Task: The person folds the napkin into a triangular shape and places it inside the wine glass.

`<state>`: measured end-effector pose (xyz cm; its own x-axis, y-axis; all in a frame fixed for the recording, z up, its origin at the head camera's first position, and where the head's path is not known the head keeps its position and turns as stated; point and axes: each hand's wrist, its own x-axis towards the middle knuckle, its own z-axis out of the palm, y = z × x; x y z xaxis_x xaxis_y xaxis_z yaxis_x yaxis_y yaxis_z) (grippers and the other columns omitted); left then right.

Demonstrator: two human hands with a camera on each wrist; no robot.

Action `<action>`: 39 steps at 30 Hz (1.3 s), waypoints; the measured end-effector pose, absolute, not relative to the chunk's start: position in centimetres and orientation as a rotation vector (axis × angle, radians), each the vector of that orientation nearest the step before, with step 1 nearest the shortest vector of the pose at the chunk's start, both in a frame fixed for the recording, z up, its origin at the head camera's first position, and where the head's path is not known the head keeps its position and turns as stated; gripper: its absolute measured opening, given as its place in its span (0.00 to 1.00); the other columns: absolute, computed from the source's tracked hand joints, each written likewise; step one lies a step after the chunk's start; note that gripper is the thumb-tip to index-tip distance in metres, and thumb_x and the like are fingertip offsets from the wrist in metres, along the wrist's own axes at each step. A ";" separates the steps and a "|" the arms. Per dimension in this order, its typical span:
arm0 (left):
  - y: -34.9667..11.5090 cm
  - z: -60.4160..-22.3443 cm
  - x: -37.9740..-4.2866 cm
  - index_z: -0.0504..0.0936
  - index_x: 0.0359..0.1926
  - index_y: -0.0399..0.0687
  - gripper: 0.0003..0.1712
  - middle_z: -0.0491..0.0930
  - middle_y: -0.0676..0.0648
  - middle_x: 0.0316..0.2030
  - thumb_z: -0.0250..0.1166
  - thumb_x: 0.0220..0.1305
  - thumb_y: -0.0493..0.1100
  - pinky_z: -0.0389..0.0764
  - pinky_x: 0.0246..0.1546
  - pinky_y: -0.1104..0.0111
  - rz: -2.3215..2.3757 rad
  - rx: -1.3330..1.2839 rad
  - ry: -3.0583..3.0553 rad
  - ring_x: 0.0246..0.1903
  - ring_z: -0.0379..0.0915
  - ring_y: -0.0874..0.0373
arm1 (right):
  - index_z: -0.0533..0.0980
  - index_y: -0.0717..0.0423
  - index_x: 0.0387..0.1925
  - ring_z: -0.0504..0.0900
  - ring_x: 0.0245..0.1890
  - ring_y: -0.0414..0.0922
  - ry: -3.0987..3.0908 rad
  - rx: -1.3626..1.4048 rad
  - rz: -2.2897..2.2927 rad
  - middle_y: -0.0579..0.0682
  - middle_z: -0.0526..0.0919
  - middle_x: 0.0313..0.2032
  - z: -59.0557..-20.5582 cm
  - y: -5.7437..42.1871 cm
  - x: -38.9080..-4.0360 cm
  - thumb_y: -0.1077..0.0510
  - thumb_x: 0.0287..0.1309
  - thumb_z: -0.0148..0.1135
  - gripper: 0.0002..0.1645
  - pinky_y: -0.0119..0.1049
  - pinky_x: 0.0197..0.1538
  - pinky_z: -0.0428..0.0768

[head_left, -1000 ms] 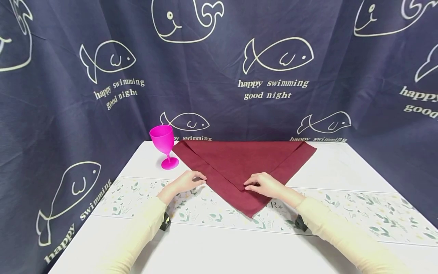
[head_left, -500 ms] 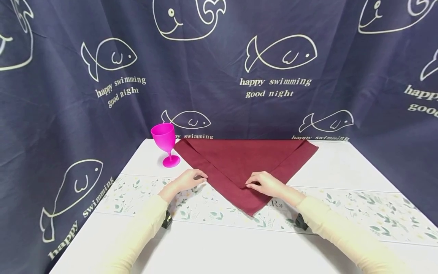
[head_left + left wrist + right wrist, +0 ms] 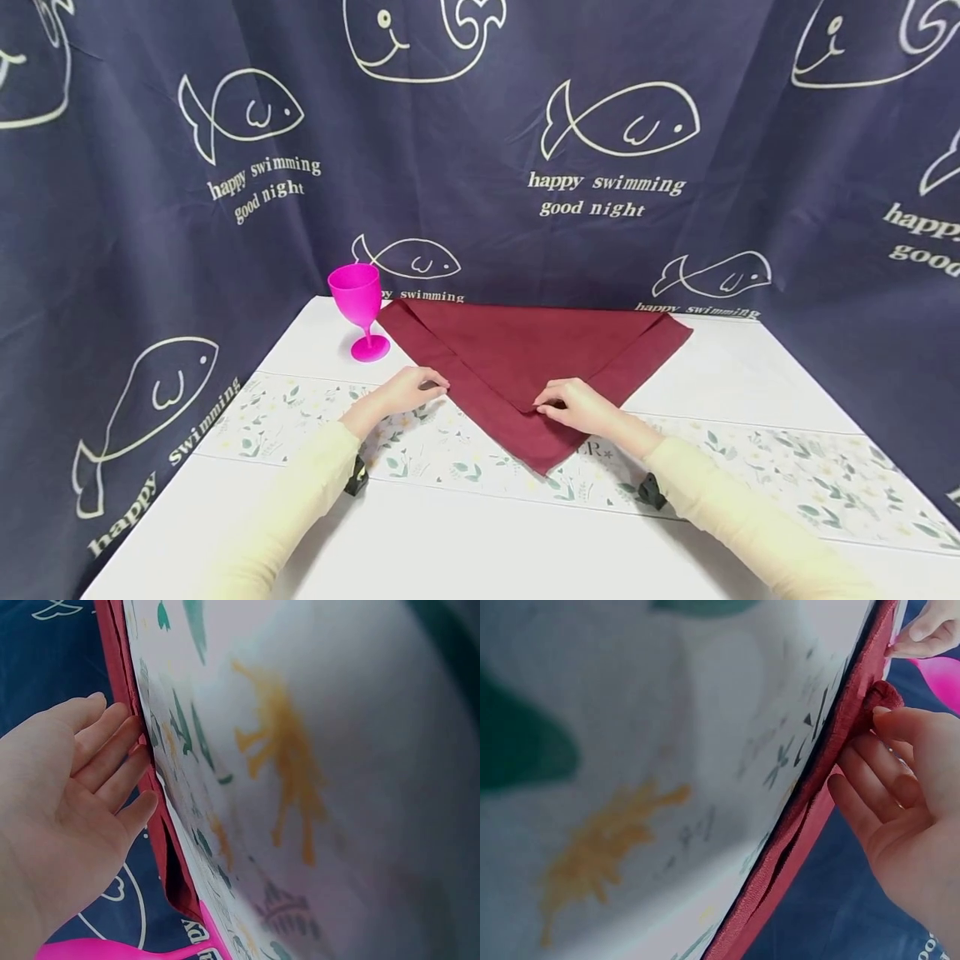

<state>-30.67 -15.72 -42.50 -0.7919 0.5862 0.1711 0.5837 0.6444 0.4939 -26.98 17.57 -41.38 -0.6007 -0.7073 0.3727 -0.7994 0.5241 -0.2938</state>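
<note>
Head view: find dark-red, triangular folded fabric cloth point(image 3: 510, 354) flat on white, leaf-printed tabletop point(image 3: 465, 533); long edge crosswise at far side, apex nearward. Flap corner point(image 3: 527, 408) just left of right hand point(image 3: 581, 406), farther from left hand point(image 3: 405, 392).

Left wrist view: apparently touches cloth's edge, left hand loosely extended, pinching nothing.

Right wrist view: pinches curled flap corner between right hand's thumb and fingers; cloth at fingertips.
</note>
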 end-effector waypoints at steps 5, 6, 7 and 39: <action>-15.5 -41.9 -31.0 0.82 0.46 0.41 0.14 0.83 0.44 0.45 0.58 0.66 0.44 0.76 0.52 0.59 0.859 1.022 2.832 0.50 0.77 0.49 | 0.84 0.58 0.32 0.74 0.25 0.36 -2.531 1.249 0.641 0.45 0.81 0.26 -40.8 17.9 -27.1 0.67 0.52 0.64 0.06 0.29 0.31 0.74; -15.4 -41.8 -31.0 0.82 0.46 0.41 0.14 0.83 0.44 0.45 0.58 0.66 0.44 0.75 0.53 0.59 0.865 1.015 2.830 0.50 0.77 0.49 | 0.84 0.58 0.32 0.74 0.25 0.36 -2.527 1.251 0.640 0.45 0.81 0.26 -40.7 17.9 -27.2 0.67 0.52 0.64 0.06 0.29 0.32 0.74; -15.4 -41.7 -31.0 0.82 0.46 0.41 0.14 0.83 0.44 0.45 0.58 0.66 0.43 0.75 0.53 0.59 0.868 1.004 2.829 0.50 0.77 0.49 | 0.84 0.58 0.32 0.74 0.25 0.36 -2.521 1.256 0.639 0.45 0.81 0.26 -40.7 17.9 -27.2 0.67 0.52 0.64 0.06 0.28 0.32 0.74; -15.1 -42.2 -30.3 0.78 0.51 0.36 0.18 0.80 0.40 0.48 0.58 0.65 0.42 0.75 0.54 0.59 0.750 0.934 2.866 0.50 0.76 0.49 | 0.84 0.56 0.34 0.79 0.29 0.36 -2.575 1.313 0.731 0.44 0.83 0.28 -39.4 17.4 -24.5 0.65 0.54 0.64 0.07 0.32 0.34 0.81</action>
